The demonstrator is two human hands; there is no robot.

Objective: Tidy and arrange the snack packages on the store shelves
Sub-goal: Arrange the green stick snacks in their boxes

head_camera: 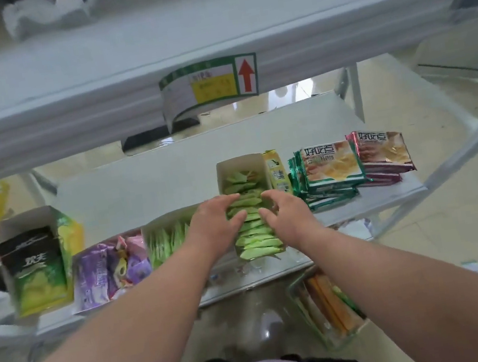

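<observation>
A lilac garment fills the bottom edge of the frame, and two bare forearms reach up from it to the middle shelf (145,192). At centre frame the left hand (215,219) and the right hand (283,214) close in from either side on a row of small green sachets (255,231) standing on edge in a narrow open carton (223,170). The fingers of both hands are curled loosely against the flanks of the row, pressing it together rather than lifting anything out.

To do this well, it seems best to squeeze evenly from both sides, keep the sachets upright and push the row back so nothing overhangs the carton's front edge, where the nearest ones already spill forward.

Left of the carton lie a box of paler green sachets (165,239), a heap of purple packets (104,268) and a tall green-and-black box (38,269) with Chinese characters too blurred to read. Right of centre, two stacks of biscuit packs (333,169) read "好吃点". On the upper shelf's edge hangs a price label (210,85) with a red arrow pointing up; its print is illegible.
</observation>
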